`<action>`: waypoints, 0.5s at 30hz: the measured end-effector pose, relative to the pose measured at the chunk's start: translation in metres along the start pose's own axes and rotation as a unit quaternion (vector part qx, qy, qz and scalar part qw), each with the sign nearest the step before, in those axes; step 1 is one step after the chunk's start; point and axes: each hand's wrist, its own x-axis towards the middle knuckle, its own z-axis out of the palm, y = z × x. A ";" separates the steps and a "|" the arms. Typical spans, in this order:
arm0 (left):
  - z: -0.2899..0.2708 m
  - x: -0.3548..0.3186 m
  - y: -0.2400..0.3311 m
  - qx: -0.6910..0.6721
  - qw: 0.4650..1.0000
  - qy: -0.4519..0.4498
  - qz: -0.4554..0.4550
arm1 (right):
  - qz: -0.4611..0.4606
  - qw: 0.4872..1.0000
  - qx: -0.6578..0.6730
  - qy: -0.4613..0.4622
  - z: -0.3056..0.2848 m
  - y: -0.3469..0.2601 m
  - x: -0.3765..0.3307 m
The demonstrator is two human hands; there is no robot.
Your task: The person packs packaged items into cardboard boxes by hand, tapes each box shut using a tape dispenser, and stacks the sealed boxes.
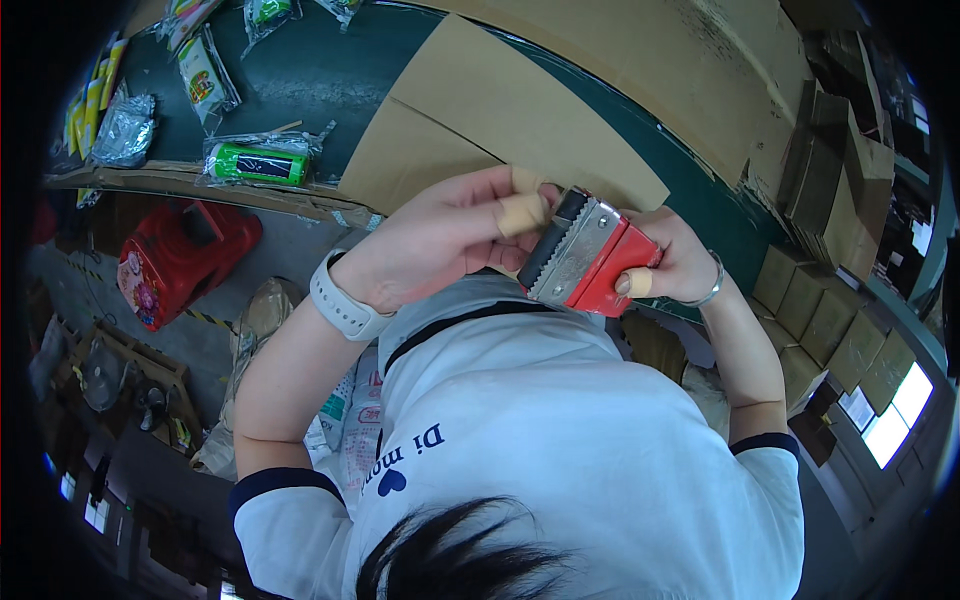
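My right hand (675, 262) grips a red packing tape dispenser (590, 255) with a toothed metal blade and a black roller. Its thumb, wrapped in a tan plaster, presses on the dispenser's side. At the roller end, the bent fingers of my left hand (455, 235) are drawn together; tan wraps cover some of them. What these fingertips pinch, if anything, is too small to make out. Under and beyond both hands, a flat brown cardboard box (470, 100) with a slit between its flaps lies on the dark green table (330, 70).
Left on the table are a wrapped green bottle-shaped item (258, 164), several small plastic packets (203, 85) and yellow sticks (92, 105). A red plastic container (180, 255) stands below the table's edge. Cardboard (690, 70) runs along the far side; stacked cartons (825, 315) are at right.
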 end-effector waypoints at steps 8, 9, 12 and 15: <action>0.009 0.002 0.008 0.098 0.994 -0.022 -0.034 | -0.086 0.996 0.001 0.005 0.001 0.015 -0.001; 0.009 0.004 0.011 0.150 0.987 -0.008 -0.051 | -0.085 0.996 -0.002 -0.002 0.002 0.014 0.000; 0.009 0.005 0.013 0.171 0.984 -0.045 -0.033 | -0.080 0.996 -0.018 -0.021 0.000 0.012 0.000; 0.015 0.004 0.009 0.164 0.986 0.011 -0.017 | -0.071 0.997 -0.009 -0.011 0.001 0.011 0.001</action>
